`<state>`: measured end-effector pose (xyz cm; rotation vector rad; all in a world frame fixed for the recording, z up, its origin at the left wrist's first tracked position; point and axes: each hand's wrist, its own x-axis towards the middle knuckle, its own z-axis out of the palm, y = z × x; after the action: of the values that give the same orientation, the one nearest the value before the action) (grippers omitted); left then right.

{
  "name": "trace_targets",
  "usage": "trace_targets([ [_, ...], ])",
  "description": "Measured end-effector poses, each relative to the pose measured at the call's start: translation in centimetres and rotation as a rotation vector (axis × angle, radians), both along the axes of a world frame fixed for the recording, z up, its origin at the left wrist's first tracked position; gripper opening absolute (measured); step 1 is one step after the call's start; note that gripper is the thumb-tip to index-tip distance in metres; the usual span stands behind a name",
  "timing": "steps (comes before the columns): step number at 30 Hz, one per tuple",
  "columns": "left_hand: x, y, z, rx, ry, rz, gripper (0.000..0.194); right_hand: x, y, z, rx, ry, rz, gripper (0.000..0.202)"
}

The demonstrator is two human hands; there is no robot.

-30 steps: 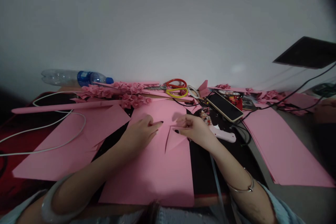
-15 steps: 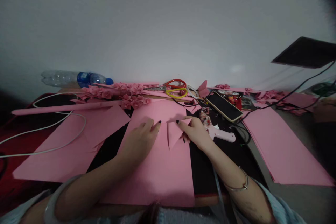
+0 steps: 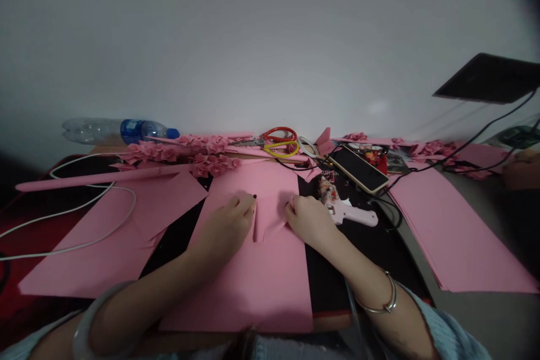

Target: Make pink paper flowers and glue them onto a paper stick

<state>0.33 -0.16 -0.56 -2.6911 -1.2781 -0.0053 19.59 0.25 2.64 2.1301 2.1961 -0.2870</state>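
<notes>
A small piece of pink paper (image 3: 270, 216) is held between my hands, creased or curled along its left side. My left hand (image 3: 225, 225) has thumb and fingers closed on its left edge. With curled fingers, my right hand (image 3: 310, 218) grips the right edge; its fingertips are mostly hidden. Both hands rest over a large pink sheet (image 3: 248, 292) laid on the black tabletop. Just right of my right hand lies a white hot glue gun (image 3: 356, 215) with its speckled front end.
Behind the hands lie pink paper flowers (image 3: 215, 164), a long paper roll (image 3: 84, 179), red-and-yellow-handled scissors (image 3: 282, 148) and a phone (image 3: 360, 170). Pink sheets (image 3: 455, 230) are stacked right, others (image 3: 80, 256) left. A bottle (image 3: 109, 130) lies by the wall. Cables cross both sides.
My right hand has turned over and curled its fingers, pulling the small paper's folded flap out of its pointed shape. My left hand stays nearly in place. The view has shifted slightly.
</notes>
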Motion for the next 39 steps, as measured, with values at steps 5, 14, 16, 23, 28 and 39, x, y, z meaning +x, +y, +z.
trace_targets([
  [5, 0.0, 0.3, -0.1, -0.027, 0.011, -0.016, 0.03, -0.1, -0.3, 0.1, -0.029, -0.019, 0.02, 0.036],
  [14, 0.2, 0.1, 0.4, -0.08, 0.051, 0.03, 0.034, -0.1, -1.1, 0.1, -0.046, -0.049, 0.041, 0.036],
  [16, 0.2, 0.1, 0.5, -0.084, 0.059, 0.041, 0.037, -0.1, -1.4, 0.1, -0.035, -0.055, 0.038, 0.035],
  [23, 0.2, 0.0, 0.6, -0.118, 0.081, 0.054, 0.038, 0.8, -1.4, -0.3, 0.044, 0.128, -0.025, 0.036],
  [28, 0.0, -0.2, 0.0, -0.021, 0.006, 0.111, 0.038, 1.0, -0.7, -0.8, 0.059, 0.339, -0.095, 0.042],
  [39, -0.3, 0.8, 1.1, -0.094, -0.062, 0.34, 0.043, -0.2, 0.4, -0.8, 0.136, 0.258, -0.042, 0.033],
])
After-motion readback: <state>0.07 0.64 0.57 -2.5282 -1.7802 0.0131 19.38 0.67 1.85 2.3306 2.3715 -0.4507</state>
